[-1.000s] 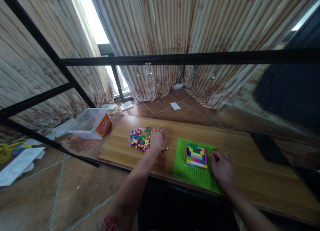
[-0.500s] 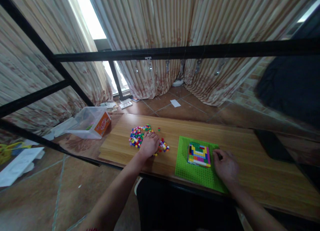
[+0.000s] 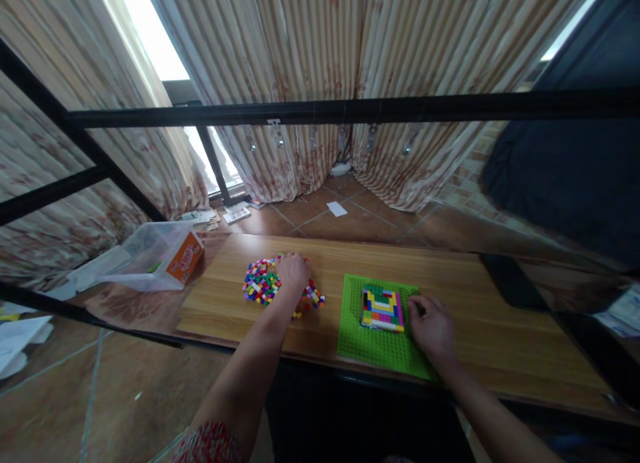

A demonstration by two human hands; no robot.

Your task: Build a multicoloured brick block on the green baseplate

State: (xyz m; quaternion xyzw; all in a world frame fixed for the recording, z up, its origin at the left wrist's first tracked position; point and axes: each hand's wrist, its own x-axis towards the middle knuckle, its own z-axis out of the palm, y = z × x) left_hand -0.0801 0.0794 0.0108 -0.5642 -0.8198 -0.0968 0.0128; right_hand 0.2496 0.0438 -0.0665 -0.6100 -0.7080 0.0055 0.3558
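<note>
Fingers of your left hand [image 3: 294,271] reach down onto the right side of a loose pile of small, multicoloured plastic bricks [image 3: 260,283]; whether they grasp one is hidden from you here. Your right hand [image 3: 434,326] lies half curled at the right edge of a green, studded plastic baseplate [image 3: 377,353], thumb and forefinger drawn near each other; you can't tell if a brick sits between them. Just beside those fingers, on the baseplate, sits a roughly square block of coloured bricks [image 3: 383,308], fitted close together.

Expect the loose bricks to be nearly weightless, hard and slick, quick to skitter; pinch one by opposite sides, leaving its underside free. The joined block should feel stiff but may split at its seams if pried, so steady it through the baseplate's rim.

The wood-grain tabletop [image 3: 465,283] gives your left hand a strip of room between pile and baseplate, and more lies to your right, up to a flat black slab [image 3: 515,286]. Mind the near edge: the baseplate's lower side sits close to it, and a few stray bricks [image 3: 297,314] lie towards it too. Past the left end stands a clear plastic box with an orange label [image 3: 185,257].
</note>
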